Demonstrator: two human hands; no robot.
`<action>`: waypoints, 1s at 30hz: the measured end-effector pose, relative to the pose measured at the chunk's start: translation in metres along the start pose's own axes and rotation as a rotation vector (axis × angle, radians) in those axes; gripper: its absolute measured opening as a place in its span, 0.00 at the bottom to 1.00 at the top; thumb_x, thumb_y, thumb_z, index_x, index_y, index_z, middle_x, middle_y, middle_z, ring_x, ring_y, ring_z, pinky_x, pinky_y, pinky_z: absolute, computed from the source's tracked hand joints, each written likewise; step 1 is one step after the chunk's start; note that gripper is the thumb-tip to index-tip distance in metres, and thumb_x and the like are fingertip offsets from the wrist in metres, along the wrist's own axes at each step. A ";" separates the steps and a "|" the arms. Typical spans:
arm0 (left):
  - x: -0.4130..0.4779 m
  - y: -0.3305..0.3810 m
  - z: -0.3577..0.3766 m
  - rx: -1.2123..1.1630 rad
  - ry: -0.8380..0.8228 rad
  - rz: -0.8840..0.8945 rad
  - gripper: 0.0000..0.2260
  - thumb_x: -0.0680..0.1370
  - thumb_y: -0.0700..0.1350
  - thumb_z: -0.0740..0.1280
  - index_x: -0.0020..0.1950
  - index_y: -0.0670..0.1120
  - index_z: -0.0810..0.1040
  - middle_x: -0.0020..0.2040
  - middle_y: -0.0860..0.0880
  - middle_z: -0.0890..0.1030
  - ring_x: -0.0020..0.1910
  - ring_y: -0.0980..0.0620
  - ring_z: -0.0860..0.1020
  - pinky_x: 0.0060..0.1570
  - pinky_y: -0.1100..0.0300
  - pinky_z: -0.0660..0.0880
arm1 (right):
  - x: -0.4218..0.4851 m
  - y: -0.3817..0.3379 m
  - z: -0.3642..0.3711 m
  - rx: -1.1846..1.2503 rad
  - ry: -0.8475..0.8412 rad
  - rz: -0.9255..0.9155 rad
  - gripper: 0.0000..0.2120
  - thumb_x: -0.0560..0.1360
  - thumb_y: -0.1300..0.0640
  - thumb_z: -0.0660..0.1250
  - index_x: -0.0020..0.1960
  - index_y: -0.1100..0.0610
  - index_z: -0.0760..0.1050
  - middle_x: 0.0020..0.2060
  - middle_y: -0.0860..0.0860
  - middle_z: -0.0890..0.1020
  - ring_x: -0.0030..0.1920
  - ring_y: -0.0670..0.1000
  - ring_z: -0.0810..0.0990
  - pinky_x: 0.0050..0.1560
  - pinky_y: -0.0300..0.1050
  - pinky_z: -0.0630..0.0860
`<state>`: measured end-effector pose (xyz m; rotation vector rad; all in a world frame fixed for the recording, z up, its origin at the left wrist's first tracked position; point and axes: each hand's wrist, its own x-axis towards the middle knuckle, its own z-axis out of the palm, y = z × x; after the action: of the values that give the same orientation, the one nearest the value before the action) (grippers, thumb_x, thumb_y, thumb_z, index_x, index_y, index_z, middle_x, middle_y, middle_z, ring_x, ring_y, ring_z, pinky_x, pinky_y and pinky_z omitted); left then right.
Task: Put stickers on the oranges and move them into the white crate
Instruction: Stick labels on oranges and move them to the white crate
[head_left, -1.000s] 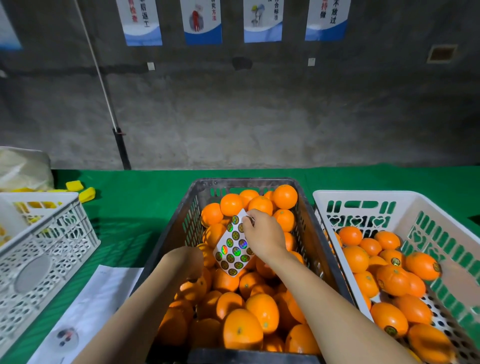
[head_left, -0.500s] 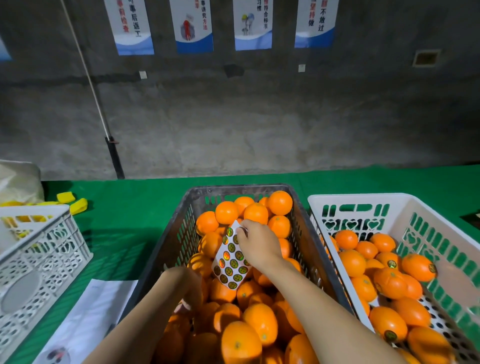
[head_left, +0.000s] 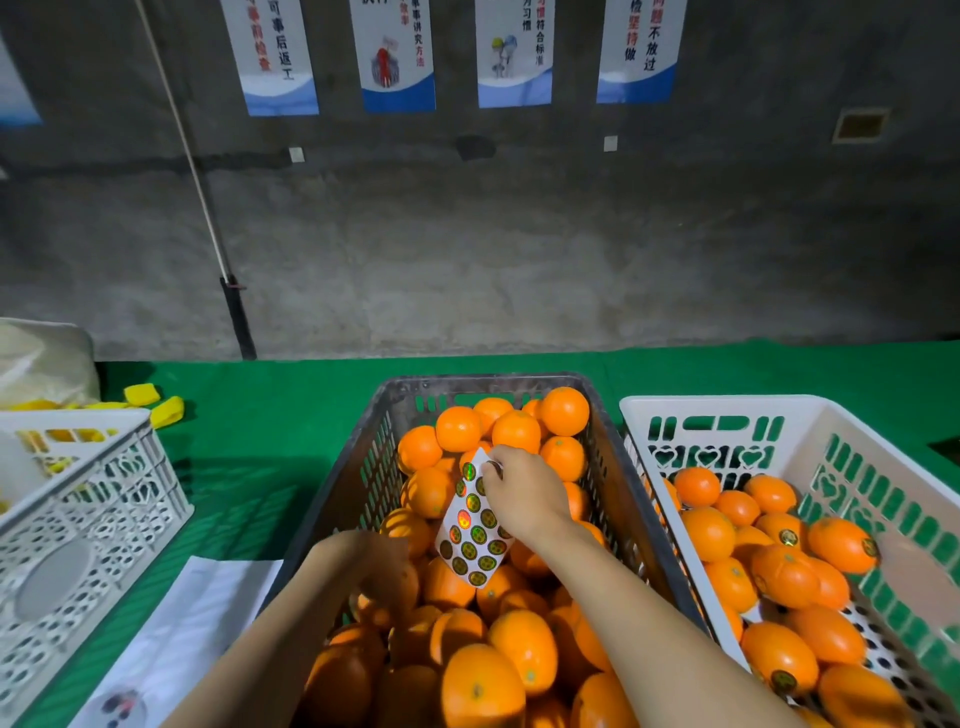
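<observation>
1. Our right hand (head_left: 524, 493) pinches the sticker sheet (head_left: 474, 525) over the grey crate (head_left: 363, 467) of oranges (head_left: 511, 431).
2. Left hand (head_left: 363, 564), at 7 o'clock of the sheet: grip blurred, cannot tell.
3. White crate (head_left: 727, 410) at 3 o'clock holds stickered oranges.

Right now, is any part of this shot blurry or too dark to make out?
Head view: the left hand is shadowed and motion-blurred; the right hand and sticker sheet are sharp, some stickers glinting; the wall posters are dim; the white crate bows with wide-angle distortion.
</observation>
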<state>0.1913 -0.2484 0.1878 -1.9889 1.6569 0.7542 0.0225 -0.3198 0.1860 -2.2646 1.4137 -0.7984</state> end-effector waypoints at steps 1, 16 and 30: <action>0.002 -0.002 -0.003 -0.082 0.061 0.040 0.20 0.77 0.50 0.70 0.66 0.45 0.70 0.59 0.46 0.79 0.53 0.50 0.77 0.51 0.60 0.76 | 0.000 0.001 -0.001 -0.005 0.007 0.014 0.17 0.83 0.55 0.58 0.35 0.53 0.63 0.29 0.50 0.68 0.29 0.49 0.64 0.28 0.46 0.56; 0.000 0.015 -0.023 -1.359 1.190 0.570 0.31 0.74 0.72 0.57 0.52 0.45 0.78 0.43 0.53 0.83 0.41 0.62 0.80 0.39 0.70 0.74 | 0.009 -0.011 -0.017 0.718 -0.256 0.495 0.15 0.77 0.64 0.59 0.36 0.54 0.57 0.33 0.54 0.62 0.33 0.51 0.58 0.34 0.47 0.56; 0.004 0.011 -0.010 -0.843 1.466 0.054 0.37 0.75 0.73 0.44 0.67 0.45 0.64 0.49 0.42 0.80 0.45 0.37 0.80 0.39 0.51 0.71 | 0.003 -0.019 -0.014 1.046 -0.512 0.420 0.14 0.77 0.58 0.67 0.60 0.61 0.81 0.53 0.59 0.85 0.57 0.62 0.83 0.62 0.57 0.78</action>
<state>0.1824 -0.2604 0.1930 -3.5673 2.2536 -0.2819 0.0277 -0.3140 0.2081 -1.1854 0.8509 -0.5494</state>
